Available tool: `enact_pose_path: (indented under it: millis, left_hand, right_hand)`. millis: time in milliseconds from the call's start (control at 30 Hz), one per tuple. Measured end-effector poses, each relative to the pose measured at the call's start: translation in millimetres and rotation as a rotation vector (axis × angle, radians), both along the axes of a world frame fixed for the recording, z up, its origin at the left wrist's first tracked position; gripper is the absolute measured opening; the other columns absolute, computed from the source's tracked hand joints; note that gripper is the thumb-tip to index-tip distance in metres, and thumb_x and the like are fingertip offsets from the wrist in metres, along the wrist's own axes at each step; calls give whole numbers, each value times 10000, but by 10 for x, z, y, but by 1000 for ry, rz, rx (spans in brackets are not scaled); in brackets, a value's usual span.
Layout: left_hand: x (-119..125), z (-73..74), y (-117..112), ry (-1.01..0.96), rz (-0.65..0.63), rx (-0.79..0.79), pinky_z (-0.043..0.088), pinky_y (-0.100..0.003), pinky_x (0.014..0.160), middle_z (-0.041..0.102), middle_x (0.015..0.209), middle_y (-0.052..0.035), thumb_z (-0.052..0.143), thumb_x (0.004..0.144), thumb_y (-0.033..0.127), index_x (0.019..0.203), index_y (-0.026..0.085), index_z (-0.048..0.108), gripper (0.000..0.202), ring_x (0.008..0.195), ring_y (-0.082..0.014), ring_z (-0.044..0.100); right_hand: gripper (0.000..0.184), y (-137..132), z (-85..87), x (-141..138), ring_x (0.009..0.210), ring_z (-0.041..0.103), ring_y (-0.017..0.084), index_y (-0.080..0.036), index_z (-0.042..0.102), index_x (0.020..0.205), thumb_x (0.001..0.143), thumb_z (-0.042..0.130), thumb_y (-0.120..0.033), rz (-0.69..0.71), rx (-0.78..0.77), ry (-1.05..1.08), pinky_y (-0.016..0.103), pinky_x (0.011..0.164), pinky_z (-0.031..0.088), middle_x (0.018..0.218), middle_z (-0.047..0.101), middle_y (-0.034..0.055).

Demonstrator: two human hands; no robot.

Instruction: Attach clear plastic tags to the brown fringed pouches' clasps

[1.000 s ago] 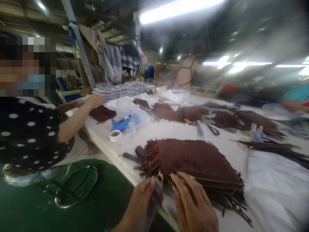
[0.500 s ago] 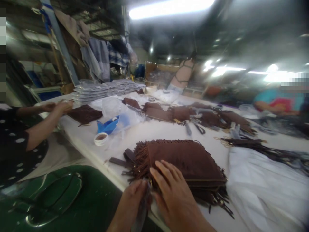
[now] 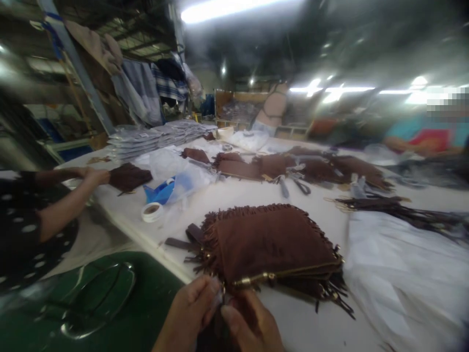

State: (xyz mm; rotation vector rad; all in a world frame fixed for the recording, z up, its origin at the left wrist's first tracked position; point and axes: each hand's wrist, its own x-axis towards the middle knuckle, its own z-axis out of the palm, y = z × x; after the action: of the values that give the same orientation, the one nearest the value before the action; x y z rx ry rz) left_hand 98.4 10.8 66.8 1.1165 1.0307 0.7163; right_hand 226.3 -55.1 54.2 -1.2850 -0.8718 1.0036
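As I look down through the head camera, the stack of brown fringed pouches (image 3: 274, 239) lies flat on the pale, smooth counter (image 3: 308, 322), close in front of me. The top pouch is a soft-looking rectangle with a matte, suede-like face, ragged fringe along its far and left sides, and a brass-coloured zip (image 3: 245, 281) along the near edge. Just beside that stack's near left corner, my left hand (image 3: 190, 310) has its fingers pinched on a bit of translucent plastic wrap (image 3: 219, 299). My right hand (image 3: 254, 320) is curled at the stack's near edge, thumb toward the left hand; I cannot tell whether those fingers are clamped on anything.

Left of the stack and farther back, I see a ring-shaped white tape roll (image 3: 152, 212) and, just behind it, an angular blue tape dispenser (image 3: 161, 191). Behind the stack runs a row of more brown pouches (image 3: 240, 169), tangled with straps. Right of the stack, a crumpled white sheet (image 3: 399, 274) spreads out, with a bundle of thin dark straps (image 3: 395, 210) behind it. Well to the stack's left, a co-worker's hand (image 3: 97, 176) touches a dark brown pouch (image 3: 130, 177).
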Motion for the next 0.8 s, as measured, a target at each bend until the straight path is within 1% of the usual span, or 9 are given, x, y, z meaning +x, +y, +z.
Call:
enact_pose_path:
  millis: [100, 167, 300, 367, 433, 533, 633, 700, 800]
  left_hand:
    - [56, -3, -60, 20, 67, 55, 270, -167, 400, 528, 547, 29, 615, 837, 591, 913, 161, 544, 442, 416, -77, 393]
    - [88, -2, -77, 71, 84, 58, 269, -168, 353, 588, 558, 2, 585, 852, 589, 910, 177, 504, 425, 379, -90, 417]
    - [123, 26, -112, 72, 45, 65, 260, -161, 335, 573, 516, 12, 505, 905, 589, 849, 187, 476, 407, 341, -84, 411]
    - [117, 37, -135, 59, 41, 50, 275, -169, 348, 567, 521, 12, 489, 911, 599, 828, 182, 486, 426, 339, -86, 431]
    - [88, 26, -160, 42, 55, 26, 334, -184, 383, 575, 574, 3, 492, 908, 609, 828, 176, 504, 440, 391, -104, 486]
    - [11, -39, -194, -56, 88, -34, 434, -215, 491, 592, 689, -19, 540, 884, 614, 862, 169, 546, 446, 551, -142, 565]
    - [-53, -116, -216, -195, 72, -171, 438, -230, 523, 616, 725, -42, 611, 855, 582, 976, 157, 571, 444, 570, -150, 570]
    - [-67, -139, -220, -279, 70, -242, 426, -231, 520, 621, 711, -47, 663, 834, 543, 1019, 149, 568, 445, 551, -149, 571]
    - [-64, -117, -207, -348, 113, -270, 424, -222, 540, 622, 705, -46, 721, 806, 494, 961, 153, 574, 403, 576, -148, 587]
  right_hand:
    - [365, 55, 88, -119, 587, 593, 145, -178, 665, 840, 731, 743, -517, 11, -50, 254, 206, 547, 483, 667, 639, -4]
    - [324, 69, 129, -165, 570, 579, 144, -189, 642, 805, 736, 743, -489, -1, -86, 288, 210, 546, 477, 633, 622, -20]
    - [358, 47, 141, -116, 490, 518, 142, -205, 636, 729, 795, 664, -555, -34, -150, 21, 212, 482, 405, 534, 597, -30]
    - [388, 32, 97, -74, 494, 530, 148, -212, 642, 716, 844, 599, -577, -80, -126, -147, 220, 510, 411, 546, 617, -22]
    - [396, 22, 36, -53, 538, 578, 153, -220, 659, 738, 888, 549, -570, -140, -80, -289, 221, 565, 432, 609, 656, -13]
    - [382, 15, -37, -58, 638, 656, 159, -232, 685, 822, 951, 478, -526, -223, 5, -469, 219, 638, 450, 728, 711, -3]
    - [369, 21, -43, -71, 661, 691, 159, -236, 685, 878, 996, 427, -471, -282, 84, -641, 224, 637, 452, 786, 741, 6]
    - [368, 37, -21, -76, 618, 689, 159, -229, 682, 872, 1010, 417, -445, -319, 111, -744, 231, 603, 451, 764, 745, 16]
    - [374, 76, -4, -88, 563, 680, 166, -214, 674, 861, 1018, 415, -433, -374, 119, -845, 239, 560, 449, 696, 730, 28]
